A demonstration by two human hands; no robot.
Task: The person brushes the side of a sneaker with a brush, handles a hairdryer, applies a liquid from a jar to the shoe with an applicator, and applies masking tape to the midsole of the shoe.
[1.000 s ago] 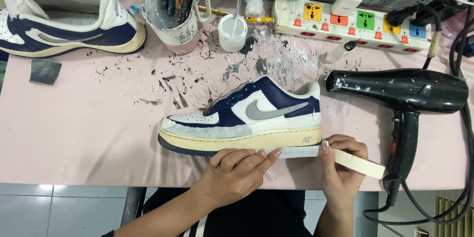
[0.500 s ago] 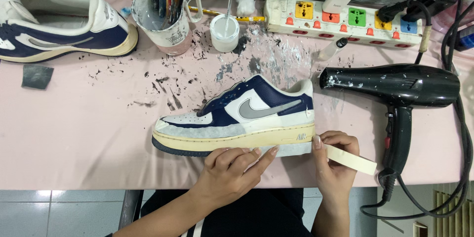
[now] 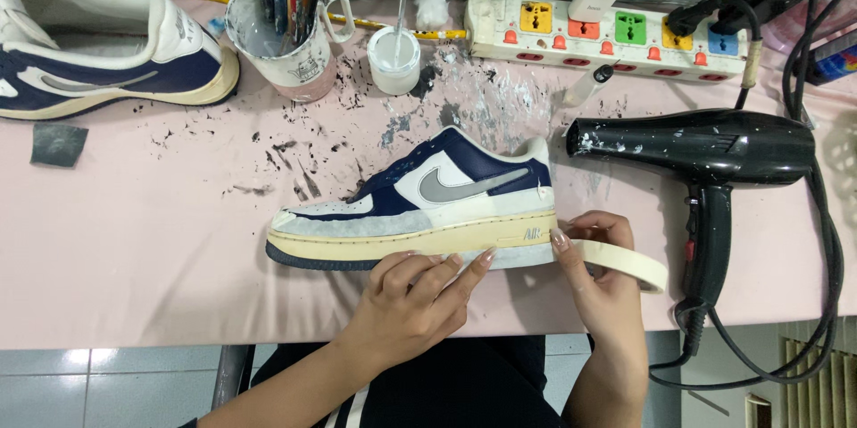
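A navy and white sneaker (image 3: 420, 200) with a yellowed sole lies on its side on the pink table cover (image 3: 134, 258), toe to the left. My left hand (image 3: 415, 299) presses its fingertips along the sole's lower edge. My right hand (image 3: 603, 290) holds a roll of cream masking tape (image 3: 625, 263) by the heel, with a strip running onto the sole.
A black hair dryer (image 3: 705, 156) lies to the right, its cord looping off the table edge. A second sneaker (image 3: 98, 62) sits far left. At the back stand a cup of brushes (image 3: 281, 35), a small white jar (image 3: 394, 60) and a power strip (image 3: 616, 35).
The view has shifted slightly. My right hand and the tape roll have stayed by the heel, and my left fingers remain on the sole.
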